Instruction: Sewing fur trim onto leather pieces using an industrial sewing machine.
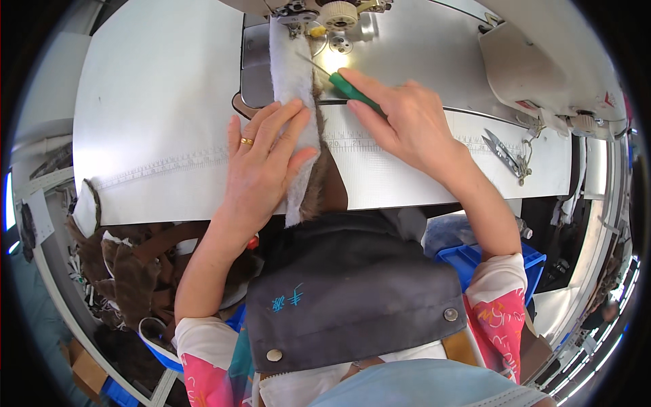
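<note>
A long strip with white fleece backing [290, 68] and a brown fur edge [315, 174] runs under the head of a sewing machine [338, 16]. My left hand [266, 154] lies on the strip, fingers extended and pressing it against the white tabletop [149, 88]. My right hand [410, 125] grips the green handle of a thin metal pick [346, 87]; its tip points at the strip just below the presser foot [296, 28]. A pair of metal scissors [503, 152] lies to the right of my right hand.
A pile of brown fur pieces [135, 264] is below the table at left, with a cardboard box [88, 366] farther down. A blue plastic bin [532, 264] is by my right forearm. The machine body [529, 61] rises at the right. A distant person [597, 315] appears at the right rim.
</note>
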Motion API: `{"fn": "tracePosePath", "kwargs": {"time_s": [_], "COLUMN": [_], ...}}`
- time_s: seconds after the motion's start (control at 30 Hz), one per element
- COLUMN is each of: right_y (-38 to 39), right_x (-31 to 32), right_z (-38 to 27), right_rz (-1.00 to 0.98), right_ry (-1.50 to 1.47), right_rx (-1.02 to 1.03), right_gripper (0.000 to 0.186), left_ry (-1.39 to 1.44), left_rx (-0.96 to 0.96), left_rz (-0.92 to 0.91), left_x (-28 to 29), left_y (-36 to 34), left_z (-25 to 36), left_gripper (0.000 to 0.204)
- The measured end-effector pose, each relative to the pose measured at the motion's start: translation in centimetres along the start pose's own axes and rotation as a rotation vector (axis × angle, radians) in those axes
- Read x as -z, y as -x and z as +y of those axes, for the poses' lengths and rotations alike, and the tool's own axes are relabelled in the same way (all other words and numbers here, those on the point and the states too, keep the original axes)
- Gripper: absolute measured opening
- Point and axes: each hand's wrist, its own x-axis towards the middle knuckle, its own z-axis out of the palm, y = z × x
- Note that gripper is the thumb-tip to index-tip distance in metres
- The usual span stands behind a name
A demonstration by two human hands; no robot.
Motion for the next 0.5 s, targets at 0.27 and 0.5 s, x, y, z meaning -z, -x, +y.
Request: {"fn": "tracePosePath", "kwargs": {"time_s": [0.27,0.5], "right_y": [-1.0,-0.7], "right_x": [0.3,-0.3], "right_z": [0.6,1.4], "right_rz": [-0.072,0.015], "right_ry": [0.067,-0.001], "right_rx": [-0.016,0.002], "right_gripper": [0.027,0.031], "left_ry": [0.075,0.057], "left_rx": [-0.054,-0.104], "left_rz": [0.036,0.081], "left_x": [0.3,-0.2], "left_y": [0.3,-1.3], "left_z": [-0.7,-1.5], "left_gripper": [0.035,0.033]}}
